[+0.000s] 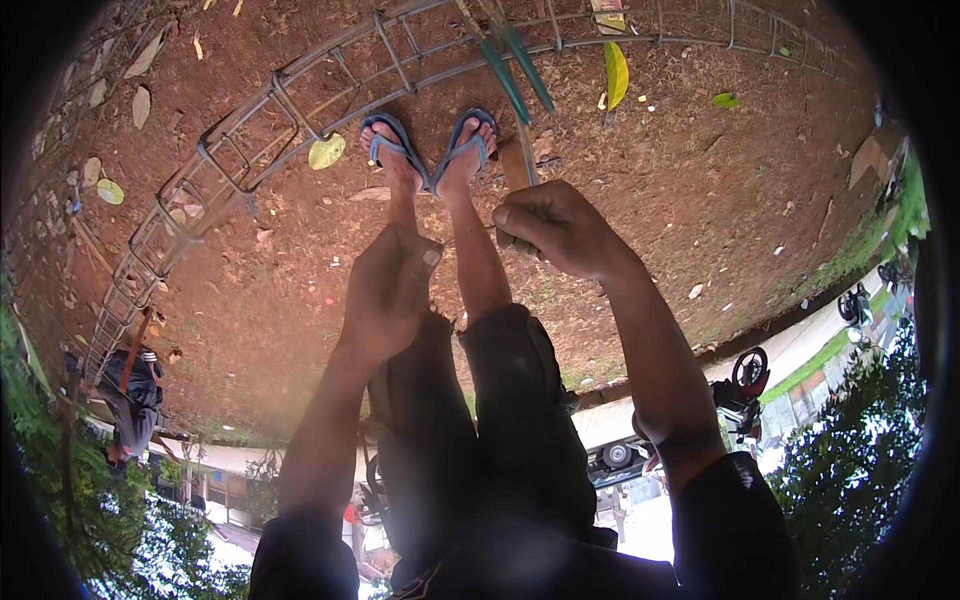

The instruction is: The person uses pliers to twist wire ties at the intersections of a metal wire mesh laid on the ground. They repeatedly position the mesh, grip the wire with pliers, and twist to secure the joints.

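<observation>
My left hand [393, 285] is closed in a pinch in front of my legs, thumb on top. My right hand [560, 230] is closed too, a little higher and to the right. A short, thin piece of wire [449, 242] seems to run between the two pinches; its ends are hidden in the fingers. Beyond the right hand, a tool with two green handles [512, 75], like pincers, rests across the rebar cage [400, 55]. The cage is a long frame of steel bars tied with square stirrups, curving across the top and left.
My feet in blue flip-flops [388, 140] stand close to the cage on reddish soil [290, 330]. A flat brown piece [514, 165] lies just past my right hand. Fallen leaves [326, 152] are scattered about. Another person [135, 385] is at far left; a motorcycle [742, 390] stands at right.
</observation>
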